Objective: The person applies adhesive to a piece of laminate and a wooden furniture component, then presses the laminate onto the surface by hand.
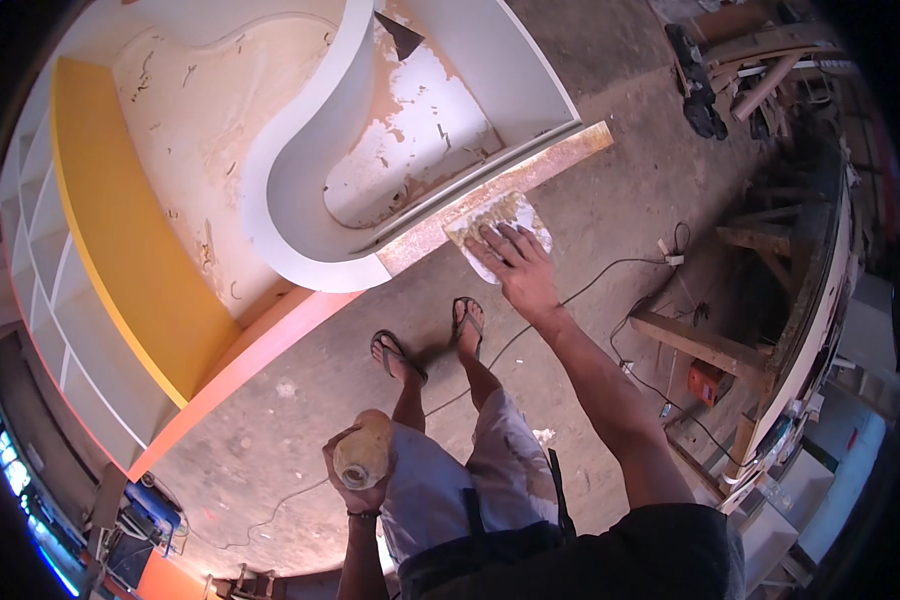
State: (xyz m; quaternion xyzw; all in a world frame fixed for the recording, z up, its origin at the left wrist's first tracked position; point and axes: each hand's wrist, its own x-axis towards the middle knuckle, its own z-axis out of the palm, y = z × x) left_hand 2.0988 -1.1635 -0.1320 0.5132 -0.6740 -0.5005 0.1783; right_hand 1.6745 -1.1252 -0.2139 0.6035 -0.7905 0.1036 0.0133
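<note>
My right hand (pixel 518 268) holds a white, roughly square sheet (pixel 500 205) against the front edge of a large curved furniture piece. Its fingers lie across the sheet, and the thumb is hidden. Brownish-yellow smears cover the sheet's far part. Along that front edge, a strip (pixel 450 232) has a mottled tan coating. In my left hand (pixel 342 470), near my left thigh, is a tan bottle (pixel 362 455), its round mouth facing up; its contents cannot be made out. The furniture piece has a white curved wall (pixel 275 190) around a recess with patchy tan and white flooring.
A yellow curved panel (pixel 110 220) and white shelf compartments stand at left. A dark cable (pixel 600 268) crosses the concrete floor near my sandalled feet. At right are a wooden frame (pixel 705 343), an orange box (pixel 708 382) and piled timber (pixel 770 85).
</note>
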